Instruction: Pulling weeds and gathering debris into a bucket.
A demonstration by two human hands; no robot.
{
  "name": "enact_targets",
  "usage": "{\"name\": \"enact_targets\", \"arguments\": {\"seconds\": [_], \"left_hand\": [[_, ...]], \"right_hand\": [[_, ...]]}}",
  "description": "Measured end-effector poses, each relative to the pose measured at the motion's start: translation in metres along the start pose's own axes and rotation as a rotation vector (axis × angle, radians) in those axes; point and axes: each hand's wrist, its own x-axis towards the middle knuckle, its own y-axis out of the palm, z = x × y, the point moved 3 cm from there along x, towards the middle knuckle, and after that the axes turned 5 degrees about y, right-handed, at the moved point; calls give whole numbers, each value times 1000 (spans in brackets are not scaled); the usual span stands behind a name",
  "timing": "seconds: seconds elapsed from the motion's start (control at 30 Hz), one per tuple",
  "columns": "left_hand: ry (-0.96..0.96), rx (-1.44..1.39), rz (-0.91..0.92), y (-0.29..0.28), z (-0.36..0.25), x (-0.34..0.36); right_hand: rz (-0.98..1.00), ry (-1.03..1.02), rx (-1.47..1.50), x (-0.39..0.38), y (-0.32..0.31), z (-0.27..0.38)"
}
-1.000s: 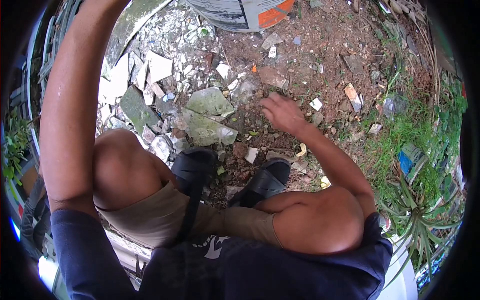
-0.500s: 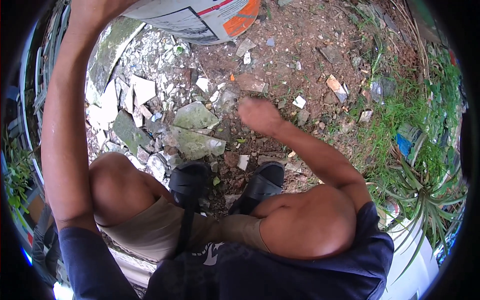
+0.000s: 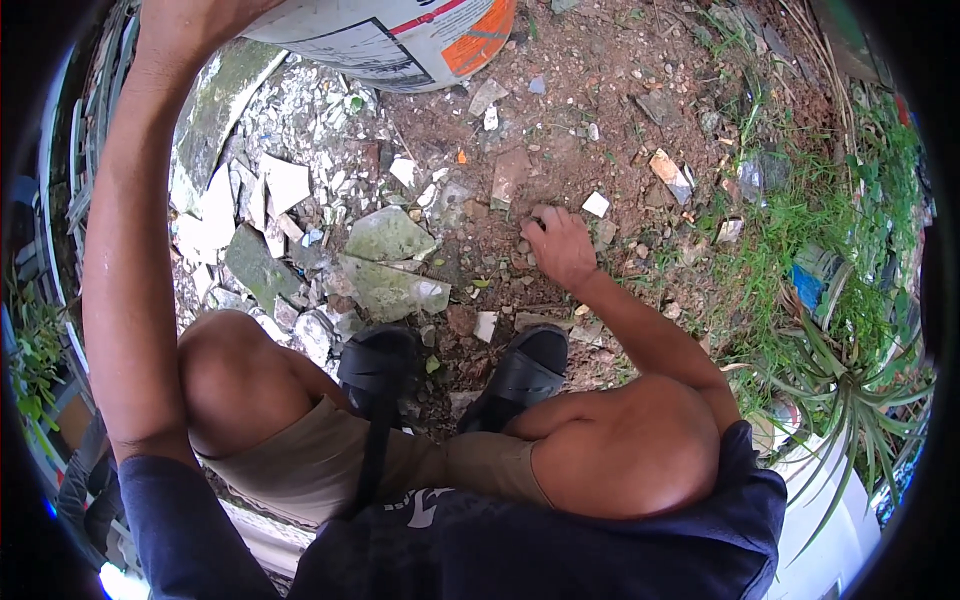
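Note:
My left arm runs up the left side to my left hand (image 3: 200, 20) at the top edge, beside a pale bucket (image 3: 355, 50) with an orange label patch; its fingers are out of sight. My right hand (image 3: 562, 245) is low over the dirt, open, with fingers slightly bent and apart, their tips at small stones. Just above it lies a flat reddish-brown fragment (image 3: 508, 178), and to its right a small white square piece (image 3: 596, 204). Mossy grey slabs (image 3: 390, 240) lie to its left, above my black sandals (image 3: 515, 375).
Broken white tile and rubble (image 3: 285, 182) cover the ground at left. Grass (image 3: 790, 240), a blue scrap (image 3: 808, 285) and a spiky plant (image 3: 850, 390) are at right, with a white object (image 3: 820, 520) at lower right. My knees are either side of the sandals.
My right hand moved left, then slightly back right and turned. The reddish-brown fragment beside it has swung from crosswise to lengthwise. The view has shifted, putting the bucket further left and lower.

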Motion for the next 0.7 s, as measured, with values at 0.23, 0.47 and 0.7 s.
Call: {"name": "enact_targets", "arguments": {"seconds": [0.23,0.47,0.7], "left_hand": [[-14,63,20,-12,0,0],[-170,15,164,-5,-5,3],[12,193,71,7,22,-5]], "right_hand": [[-338,108,371,49,-50,-16],[-257,-8,-22,73,-41,9],[-44,-166,-7,17,-32,19]]}}
